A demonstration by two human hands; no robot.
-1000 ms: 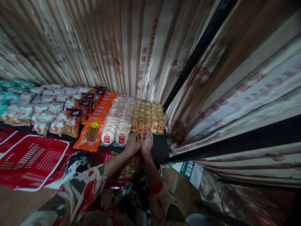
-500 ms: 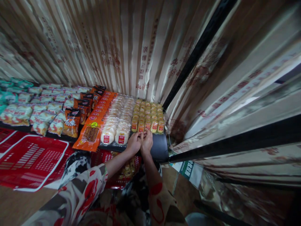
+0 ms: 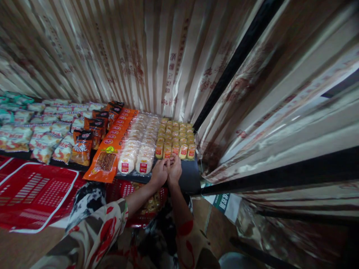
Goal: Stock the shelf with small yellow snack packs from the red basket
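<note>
My left hand (image 3: 159, 173) and my right hand (image 3: 174, 171) meet at the front edge of the shelf, fingertips pressed together. Their fingers are closed, and whatever they may hold is hidden. Just beyond them stand rows of small yellow packaged cakes (image 3: 175, 137) with orange and red labels. To the left of these lie two rows of round white wrapped cakes (image 3: 144, 163) with red labels. Beside those is a line of orange packets (image 3: 105, 160), the front one showing brown sticks through a window.
Black-and-orange bags (image 3: 81, 147), white snack bags (image 3: 46, 146) and green bags (image 3: 24, 98) fill the shelf's left. Below are a red basket (image 3: 36, 194) and another holding yellow packages (image 3: 153, 201). A black post (image 3: 238, 63) and a pleated curtain (image 3: 157, 56) border the shelf.
The view has shifted slightly, so the goods on the left appear a little further left. My hands stay together at the same spot before the yellow cakes, fingers slightly rearranged.
</note>
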